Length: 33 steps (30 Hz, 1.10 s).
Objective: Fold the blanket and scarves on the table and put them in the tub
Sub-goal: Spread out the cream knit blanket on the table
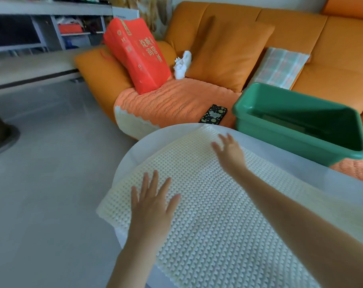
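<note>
Head view: round white table (pixel 280 154) before an orange sofa (pixel 332 65). Cream knitted blanket (pixel 207 215) lies spread on the table. Left hand (pixel 153 206) and right hand (pixel 230 152) rest flat on it, fingers spread. Green tub (pixel 297 140) sits on the sofa, just beside the table.

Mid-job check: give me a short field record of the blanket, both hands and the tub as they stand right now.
cloth: cream knit blanket lies flat on the white table, its left edge overhanging the rim
left: left hand palm down on the blanket, fingers straight and spread
right: right hand fingers straight, blurred, over the blanket's far part; contact unclear
container: green tub on the sofa past the table, no folded cloth seen inside
nearby: phone on the orange throw left of the tub
</note>
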### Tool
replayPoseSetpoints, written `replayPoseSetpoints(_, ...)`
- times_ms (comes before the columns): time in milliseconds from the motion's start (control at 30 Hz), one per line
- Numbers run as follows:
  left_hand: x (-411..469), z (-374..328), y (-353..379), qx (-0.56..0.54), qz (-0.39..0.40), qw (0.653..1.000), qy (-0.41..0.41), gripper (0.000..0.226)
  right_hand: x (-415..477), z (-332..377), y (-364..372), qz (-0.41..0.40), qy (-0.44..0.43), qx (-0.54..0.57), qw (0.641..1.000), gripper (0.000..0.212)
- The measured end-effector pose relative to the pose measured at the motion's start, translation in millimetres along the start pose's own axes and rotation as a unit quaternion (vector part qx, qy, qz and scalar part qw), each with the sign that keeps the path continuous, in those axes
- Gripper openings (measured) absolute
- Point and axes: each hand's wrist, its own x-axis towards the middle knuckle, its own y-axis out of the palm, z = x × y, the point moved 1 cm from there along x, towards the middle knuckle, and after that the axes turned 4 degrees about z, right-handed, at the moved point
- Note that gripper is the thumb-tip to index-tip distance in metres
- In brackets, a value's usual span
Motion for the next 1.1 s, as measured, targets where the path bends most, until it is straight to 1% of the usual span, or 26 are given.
replayPoseSetpoints(33,-1,0,5,0.025,0.013,1.0,-0.003,0.111,5,-17,-11,-0.006,0.052,-0.013,0.999,0.058)
replayPoseSetpoints(67,-2,1,9,0.058,0.017,0.998,-0.006,0.112,6,-33,-20,0.004,0.097,-0.041,0.994,0.061)
replayPoseSetpoints(100,-3,2,13,0.087,0.016,0.996,-0.008,0.107,5,-44,-25,0.018,0.128,-0.068,0.989,0.061)
replayPoseSetpoints(133,-4,4,15,0.102,0.011,0.995,-0.011,0.101,4,-49,-24,0.02,0.142,-0.083,0.986,0.058)
replayPoseSetpoints(167,-4,5,15,0.104,0.008,0.994,-0.016,0.096,3,-51,-21,0.004,0.137,-0.083,0.987,0.052)
replayPoseSetpoints(267,2,12,11,0.1,-0.004,0.995,-0.02,0.092,8,-42,-3,-0.093,0.07,-0.02,0.993,0.034)
replayPoseSetpoints(367,12,28,4,0.086,-0.023,0.995,-0.032,0.091,27,-24,2,-0.13,0.006,0.099,0.987,0.025)
replayPoseSetpoints(400,15,33,1,0.083,-0.027,0.995,-0.041,0.092,36,-15,2,-0.148,-0.019,0.114,0.982,0.025)
replayPoseSetpoints(467,23,42,-4,0.082,-0.029,0.995,-0.052,0.095,54,8,-2,-0.198,-0.068,0.092,0.973,0.028)
replayPoseSetpoints(533,27,44,-7,0.086,-0.03,0.994,-0.067,0.098,68,24,0,-0.222,-0.096,0.033,0.97,0.032)
replayPoseSetpoints(567,28,43,-8,0.084,-0.031,0.993,-0.073,0.099,71,26,5,-0.208,-0.092,-0.008,0.974,0.033)
replayPoseSetpoints(633,27,39,-9,0.072,-0.02,0.994,-0.082,0.095,70,18,18,-0.13,-0.049,-0.082,0.987,0.035)
replayPoseSetpoints(700,28,32,-14,0.059,-0.014,0.994,-0.092,0.08,63,8,24,-0.063,-0.017,-0.095,0.993,0.038)
replayPoseSetpoints(767,28,20,-17,0.053,-0.041,0.995,-0.072,0.066,54,6,20,-0.038,-0.04,-0.104,0.993,0.043)
replayPoseSetpoints(833,23,0,-13,0.041,-0.044,0.998,-0.025,0.065,39,6,8,-0.008,-0.065,-0.109,0.992,0.049)
replayPoseSetpoints(900,15,-18,3,0.041,-0.01,0.999,0.025,0.08,11,-1,-3,0.041,-0.065,-0.1,0.992,0.054)
replayPoseSetpoints(933,11,-22,15,0.062,0.012,0.997,0.039,0.084,-7,-8,-8,0.068,-0.063,-0.1,0.991,0.057)
replayPoseSetpoints(967,8,-23,22,0.099,0.036,0.993,0.045,0.081,-26,-17,-11,0.095,-0.06,-0.105,0.988,0.06)
replayPoseSetpoints(1033,4,-23,32,0.099,0.078,0.991,0.034,0.071,-56,-35,-13,0.142,-0.059,-0.128,0.98,0.067)
replayPoseSetpoints(1067,2,-24,33,0.102,0.076,0.991,0.034,0.069,-64,-44,-12,0.151,-0.066,-0.147,0.975,0.069)
replayPoseSetpoints(1100,3,-23,31,0.105,0.09,0.99,0.027,0.07,-66,-51,-10,0.149,-0.075,-0.161,0.973,0.07)
